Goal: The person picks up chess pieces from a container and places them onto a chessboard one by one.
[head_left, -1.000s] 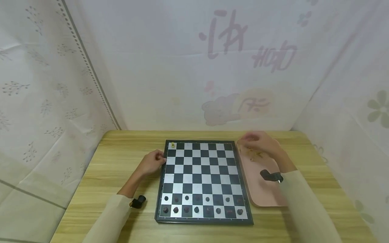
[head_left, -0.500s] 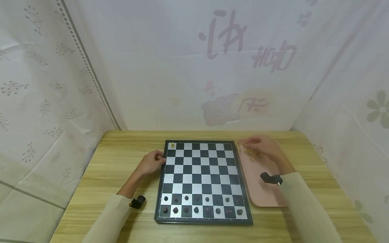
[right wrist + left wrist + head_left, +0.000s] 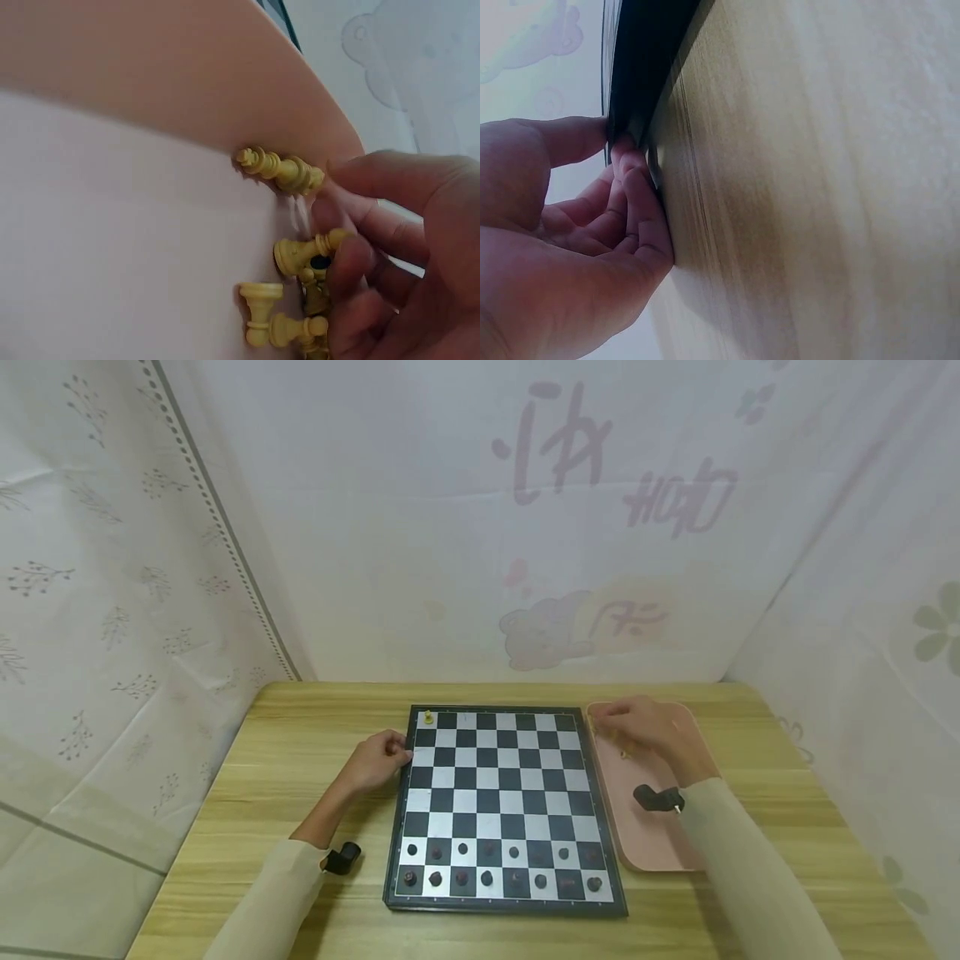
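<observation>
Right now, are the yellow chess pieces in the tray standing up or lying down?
Lying down: the yellow pieces rest on their sides in the pink tray.

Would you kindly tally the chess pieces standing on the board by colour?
Dark pieces: 16, in the two nearest rows of the board
Yellow piece: 1, on the far left corner square
Total: 17

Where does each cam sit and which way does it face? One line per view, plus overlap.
Head: worn high, looks forward and down at the chessboard and pink tray; both hands and sleeves show.
Left wrist: low at the table, looks along the left hand gripping the board's edge.
Right wrist: inside the tray, looks at the right hand pinching a yellow chess piece among others.
Shared: head and wrist views both show each hand; the tray appears in head and right wrist.
</observation>
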`<state>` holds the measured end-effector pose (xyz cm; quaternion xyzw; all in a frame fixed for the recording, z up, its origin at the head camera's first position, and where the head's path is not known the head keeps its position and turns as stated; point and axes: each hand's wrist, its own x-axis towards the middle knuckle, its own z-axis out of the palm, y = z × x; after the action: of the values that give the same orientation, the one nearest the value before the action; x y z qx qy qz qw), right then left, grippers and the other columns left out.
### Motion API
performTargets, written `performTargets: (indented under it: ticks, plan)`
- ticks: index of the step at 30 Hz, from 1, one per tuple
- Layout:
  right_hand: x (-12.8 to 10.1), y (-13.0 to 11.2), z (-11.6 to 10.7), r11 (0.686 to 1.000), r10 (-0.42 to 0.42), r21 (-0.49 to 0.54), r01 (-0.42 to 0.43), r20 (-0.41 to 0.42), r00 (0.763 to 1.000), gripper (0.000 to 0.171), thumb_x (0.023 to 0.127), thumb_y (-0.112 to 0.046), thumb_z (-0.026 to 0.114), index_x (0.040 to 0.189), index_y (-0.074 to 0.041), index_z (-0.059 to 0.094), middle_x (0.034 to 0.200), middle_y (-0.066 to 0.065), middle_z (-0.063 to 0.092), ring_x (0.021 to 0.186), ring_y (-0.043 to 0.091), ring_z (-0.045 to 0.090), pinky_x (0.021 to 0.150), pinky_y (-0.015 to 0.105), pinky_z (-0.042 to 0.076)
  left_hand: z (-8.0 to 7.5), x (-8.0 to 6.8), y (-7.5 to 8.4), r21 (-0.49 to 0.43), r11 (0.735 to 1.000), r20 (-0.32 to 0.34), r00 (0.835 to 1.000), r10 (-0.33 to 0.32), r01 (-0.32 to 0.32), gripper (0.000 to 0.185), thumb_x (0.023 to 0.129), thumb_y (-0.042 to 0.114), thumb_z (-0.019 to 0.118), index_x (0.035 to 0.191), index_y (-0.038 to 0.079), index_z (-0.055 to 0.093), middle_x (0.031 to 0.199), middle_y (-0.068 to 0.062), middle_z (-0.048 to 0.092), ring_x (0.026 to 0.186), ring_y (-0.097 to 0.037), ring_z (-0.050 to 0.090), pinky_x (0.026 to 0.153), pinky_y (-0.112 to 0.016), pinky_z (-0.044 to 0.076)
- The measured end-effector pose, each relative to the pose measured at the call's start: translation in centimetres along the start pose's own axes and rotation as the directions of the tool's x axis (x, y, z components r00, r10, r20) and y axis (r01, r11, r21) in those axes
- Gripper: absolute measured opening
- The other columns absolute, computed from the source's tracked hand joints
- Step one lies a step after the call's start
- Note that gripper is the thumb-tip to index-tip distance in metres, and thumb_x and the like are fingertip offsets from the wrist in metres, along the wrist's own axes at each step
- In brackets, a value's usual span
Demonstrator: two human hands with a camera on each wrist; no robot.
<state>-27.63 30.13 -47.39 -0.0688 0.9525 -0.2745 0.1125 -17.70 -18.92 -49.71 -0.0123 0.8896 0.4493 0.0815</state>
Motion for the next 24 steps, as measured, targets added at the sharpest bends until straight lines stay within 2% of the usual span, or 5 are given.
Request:
performTargets:
  ticks: [6, 13, 17, 22, 24]
  plan:
    - [1.7, -0.6, 0.8, 0.978, -0.029, 0.206, 0.019, 0.044, 0.999, 0.025, 0.103, -0.027, 0.078, 0.087, -0.007, 0.078, 0.110, 0.011, 0.070, 0.074, 0.024, 0.059, 0.061, 0.033, 0.048, -0.1, 0.0, 0.1, 0.003, 1.000, -0.005, 1.000, -0.005, 0.005, 0.032, 0.107, 0.013, 0.068, 0.130, -0.009, 0.065, 0.101, -0.011, 0.070, 0.093, -0.026, 0.062, 0.074, -0.033, 0.047]
    - [2.3, -0.4, 1.3, 0.987, -0.068, 0.146, 0.066, 0.010, 0.998, 0.029, 0.101, -0.017, 0.073, 0.072, -0.011, 0.072, 0.113, 0.013, 0.067, 0.089, 0.028, 0.059, 0.064, 0.034, 0.047, 0.0, 0.0, 0.3, 0.001, 1.000, -0.003, 1.000, -0.006, 0.006, 0.032, 0.108, 0.013, 0.068, 0.130, -0.009, 0.066, 0.102, -0.011, 0.071, 0.093, -0.026, 0.062, 0.074, -0.034, 0.048]
    - [2.5, -0.3, 1.4, 0.985, -0.050, 0.166, 0.046, 0.021, 0.999, 0.025, 0.099, -0.017, 0.071, 0.075, -0.012, 0.075, 0.118, 0.017, 0.070, 0.077, 0.026, 0.056, 0.057, 0.033, 0.046, 0.1, 0.1, 0.3, -0.001, 1.000, -0.002, 1.000, -0.008, 0.008, 0.031, 0.108, 0.013, 0.068, 0.130, -0.008, 0.066, 0.103, -0.012, 0.071, 0.094, -0.026, 0.063, 0.076, -0.034, 0.048]
    - [2.6, -0.3, 1.7, 0.984, -0.021, 0.175, 0.014, 0.037, 0.999, 0.017, 0.095, -0.016, 0.071, 0.083, -0.013, 0.083, 0.140, 0.020, 0.068, 0.098, 0.033, 0.061, 0.060, 0.034, 0.050, 0.1, -0.1, 0.2, -0.016, 1.000, -0.004, 1.000, -0.021, 0.021, 0.031, 0.107, 0.013, 0.068, 0.131, -0.008, 0.066, 0.104, -0.012, 0.070, 0.094, -0.027, 0.062, 0.074, -0.034, 0.048]
    - [2.7, -0.3, 1.8, 0.984, -0.026, 0.178, 0.019, 0.034, 0.999, 0.015, 0.093, -0.014, 0.072, 0.084, -0.012, 0.083, 0.133, 0.019, 0.071, 0.097, 0.033, 0.061, 0.061, 0.034, 0.050, 0.1, -0.1, 0.1, -0.021, 0.999, -0.005, 1.000, -0.030, 0.030, 0.032, 0.107, 0.013, 0.068, 0.132, -0.007, 0.066, 0.104, -0.012, 0.070, 0.095, -0.027, 0.062, 0.075, -0.034, 0.048]
